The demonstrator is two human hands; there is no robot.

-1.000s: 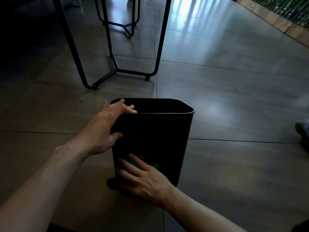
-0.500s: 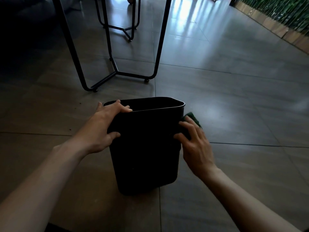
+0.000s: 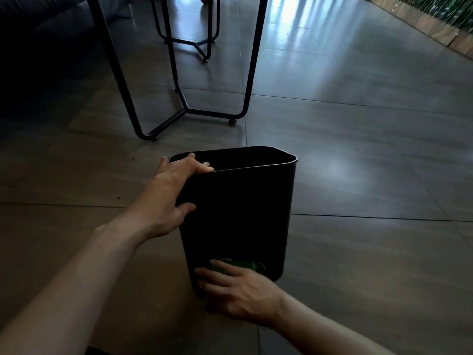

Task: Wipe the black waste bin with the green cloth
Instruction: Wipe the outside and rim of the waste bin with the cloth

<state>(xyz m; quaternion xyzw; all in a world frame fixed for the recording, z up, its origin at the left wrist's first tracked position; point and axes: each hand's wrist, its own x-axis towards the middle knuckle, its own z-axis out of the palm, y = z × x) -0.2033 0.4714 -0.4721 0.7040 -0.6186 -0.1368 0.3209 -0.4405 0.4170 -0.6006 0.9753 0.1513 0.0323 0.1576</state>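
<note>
Our right hand has carried the cloth from the bin's right edge to its near wall's foot, fingers flat; our left hand clasps the rim. Standing on the floor, it looks partly wiped.

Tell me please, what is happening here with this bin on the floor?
A person is wiping a black waste bin that stands upright on the tiled floor. The left hand grips the bin's rim at its left corner, with the fingers curled over the edge. The right hand presses a green cloth flat against the bottom of the near wall, close to the floor. Black metal table legs stand behind the bin.
</note>
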